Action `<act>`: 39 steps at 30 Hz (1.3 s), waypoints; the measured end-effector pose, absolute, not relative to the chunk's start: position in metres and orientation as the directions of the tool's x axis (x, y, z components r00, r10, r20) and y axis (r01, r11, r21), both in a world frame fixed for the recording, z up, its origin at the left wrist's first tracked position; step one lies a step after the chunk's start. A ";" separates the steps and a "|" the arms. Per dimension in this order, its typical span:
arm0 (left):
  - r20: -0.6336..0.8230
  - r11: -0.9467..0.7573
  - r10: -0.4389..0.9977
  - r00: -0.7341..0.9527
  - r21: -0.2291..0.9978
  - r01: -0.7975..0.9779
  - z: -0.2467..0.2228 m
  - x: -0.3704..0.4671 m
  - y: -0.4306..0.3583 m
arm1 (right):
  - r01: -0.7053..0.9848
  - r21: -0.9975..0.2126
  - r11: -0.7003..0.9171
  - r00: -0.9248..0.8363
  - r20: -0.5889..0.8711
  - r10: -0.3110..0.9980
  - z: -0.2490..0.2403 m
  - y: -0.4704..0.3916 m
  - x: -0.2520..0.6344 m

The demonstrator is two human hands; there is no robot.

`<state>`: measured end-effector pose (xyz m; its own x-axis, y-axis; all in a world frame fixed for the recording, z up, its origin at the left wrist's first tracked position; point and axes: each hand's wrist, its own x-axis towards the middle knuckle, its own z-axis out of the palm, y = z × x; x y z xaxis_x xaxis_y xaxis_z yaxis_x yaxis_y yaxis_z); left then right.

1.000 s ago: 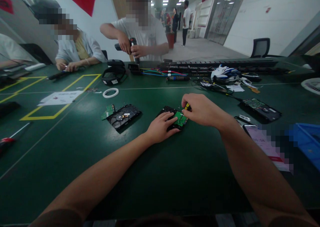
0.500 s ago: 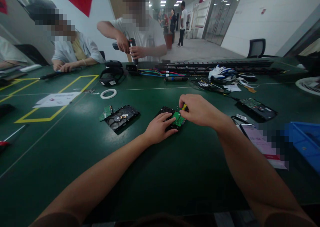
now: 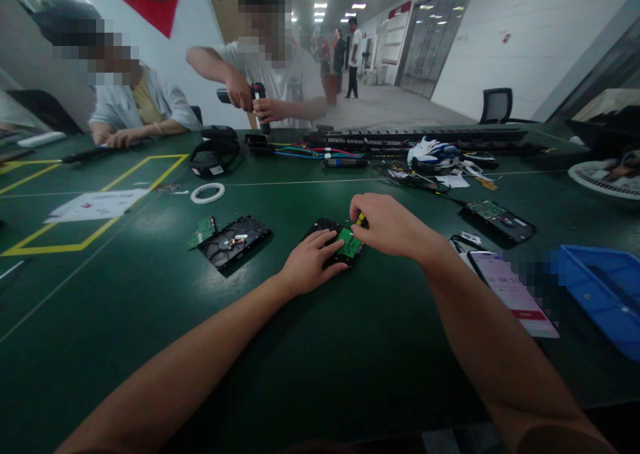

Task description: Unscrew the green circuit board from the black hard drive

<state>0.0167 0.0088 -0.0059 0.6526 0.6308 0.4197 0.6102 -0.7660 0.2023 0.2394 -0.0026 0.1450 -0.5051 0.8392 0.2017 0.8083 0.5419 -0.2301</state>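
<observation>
A hard drive (image 3: 324, 225) lies on the green table in front of me, its green circuit board (image 3: 351, 242) facing up. My left hand (image 3: 311, 262) rests on the drive with fingers spread, pressing on its near left part and covering some of the board. Curled round a yellow and black screwdriver (image 3: 363, 221), my right hand (image 3: 389, 223) is over the drive's right end. The screwdriver's tip is hidden behind my fingers. To the left lies an opened hard drive (image 3: 235, 242) with a loose green circuit board (image 3: 203, 234) against its corner.
A third hard drive (image 3: 499, 221), a phone (image 3: 513, 294) and a blue bin (image 3: 603, 294) are on the right. Beyond my hands lie a white tape ring (image 3: 207, 193), gloves (image 3: 430, 153) and cables. Across the table, a person holds a power drill (image 3: 259, 104); another person sits at left.
The whole view has shifted slightly, moving things a little left and down. My hands keep the same hold on the drive and the screwdriver.
</observation>
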 end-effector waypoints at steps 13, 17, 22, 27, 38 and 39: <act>0.429 -0.765 0.632 0.646 0.207 0.610 -0.007 0.017 0.009 | 0.809 -0.220 0.545 -0.504 0.218 0.836 0.143 -0.001 0.240; 0.434 -0.766 0.629 0.645 0.204 0.610 -0.008 0.017 0.009 | 0.809 -0.214 0.547 -0.505 0.221 0.834 0.143 -0.001 0.240; 0.443 -0.768 0.629 0.639 0.225 0.599 -0.008 0.017 0.010 | 0.822 -0.208 0.531 -0.492 0.213 0.844 0.144 -0.002 0.238; 0.442 -0.772 0.624 0.644 0.222 0.596 -0.009 0.017 0.011 | 0.815 -0.209 0.540 -0.500 0.217 0.839 0.144 -0.002 0.238; 0.434 -0.769 0.628 0.647 0.213 0.603 -0.010 0.016 0.011 | 0.818 -0.205 0.537 -0.509 0.175 0.843 0.144 -0.002 0.237; 0.435 -0.768 0.627 0.646 0.210 0.605 -0.010 0.016 0.011 | 0.820 -0.201 0.536 -0.508 0.175 0.843 0.144 -0.002 0.236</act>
